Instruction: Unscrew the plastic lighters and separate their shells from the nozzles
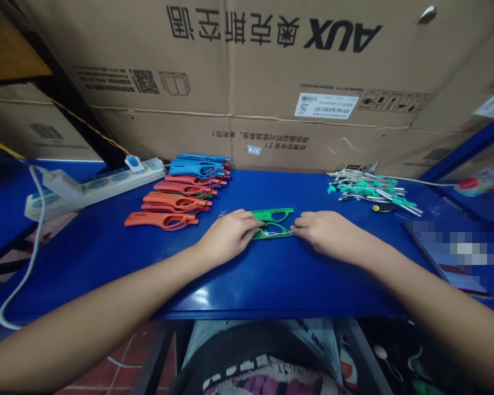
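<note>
Dark printed clothing (263, 373) is seen at the bottom of the view, below the front edge of a glossy blue table (271, 296). Both forearms are extended across the tabletop, and a green moulded plastic frame (271, 224) with two openings is laid flat between the bare left hand (228, 237) and the bare right hand (331, 236). The left fingers (247, 218) are lightly curled and reach the frame's left end, while the right fingers (307, 225) are curled against its right end. Neither hand is spread open, but whether the frame is firmly gripped cannot be told. A thin metal wire (274, 232) is seen in the frame's lower opening. Just beyond the left hand, tiny metal pieces (222, 214) are lying on the table. Farther off, flat orange plastic frames (160, 220), red plastic frames (185, 189) and blue plastic frames (200, 169) are stacked in overlapping rows. To the right, a tangled heap of teal-and-metal parts (370, 192) is piled beside a small black-and-yellow object (385, 207), and a pixelated dark tablet (448, 255) is placed nearer the right edge. A white power strip (94, 189) is laid at the left, and a large cardboard AUX box (271, 82) is stood behind the table.
</note>
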`<state>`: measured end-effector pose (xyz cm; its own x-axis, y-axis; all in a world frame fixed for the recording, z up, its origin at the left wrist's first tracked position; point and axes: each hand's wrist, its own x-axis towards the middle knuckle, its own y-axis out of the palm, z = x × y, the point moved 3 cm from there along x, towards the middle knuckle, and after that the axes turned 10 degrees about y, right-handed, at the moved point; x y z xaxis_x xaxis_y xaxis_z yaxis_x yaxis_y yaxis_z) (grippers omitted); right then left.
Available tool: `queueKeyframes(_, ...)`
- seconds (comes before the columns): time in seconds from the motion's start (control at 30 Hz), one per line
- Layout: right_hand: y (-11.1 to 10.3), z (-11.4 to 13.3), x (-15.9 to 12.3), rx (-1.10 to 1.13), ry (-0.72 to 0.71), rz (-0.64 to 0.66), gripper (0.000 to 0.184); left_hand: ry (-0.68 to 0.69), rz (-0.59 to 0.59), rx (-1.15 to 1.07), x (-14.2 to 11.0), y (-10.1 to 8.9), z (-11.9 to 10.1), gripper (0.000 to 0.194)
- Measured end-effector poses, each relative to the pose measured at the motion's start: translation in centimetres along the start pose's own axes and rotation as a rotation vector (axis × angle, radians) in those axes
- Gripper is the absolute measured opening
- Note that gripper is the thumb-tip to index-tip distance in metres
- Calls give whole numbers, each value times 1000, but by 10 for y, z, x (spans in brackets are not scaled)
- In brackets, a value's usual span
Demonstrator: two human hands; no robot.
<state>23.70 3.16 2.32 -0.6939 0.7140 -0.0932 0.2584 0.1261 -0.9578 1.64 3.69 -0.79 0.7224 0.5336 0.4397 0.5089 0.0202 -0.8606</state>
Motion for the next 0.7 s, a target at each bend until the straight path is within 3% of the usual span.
queueKeyframes(0.13, -4, 9, -3, -40, 53, 45, 25, -29, -21, -24, 0, -1, 5, 27)
queueKeyframes(0.27, -11, 1, -1, 77, 118, 67, 22, -31, -53, -63, 0, -2, 10, 24)
queueKeyframes(0.4, -16, -10, 9, 317, 96, 24, 15, -14, -64, -97, 1, -4, 10, 21)
queueKeyframes(0.53, -9, -5, 20, 578, 60, -31, 16, -10, -46, -116, 2, -7, 8, 17)
queueKeyframes(0.7, 4, 5, 21, 642, 73, -122, 5, 5, -57, -115, 3, -10, 6, 18)
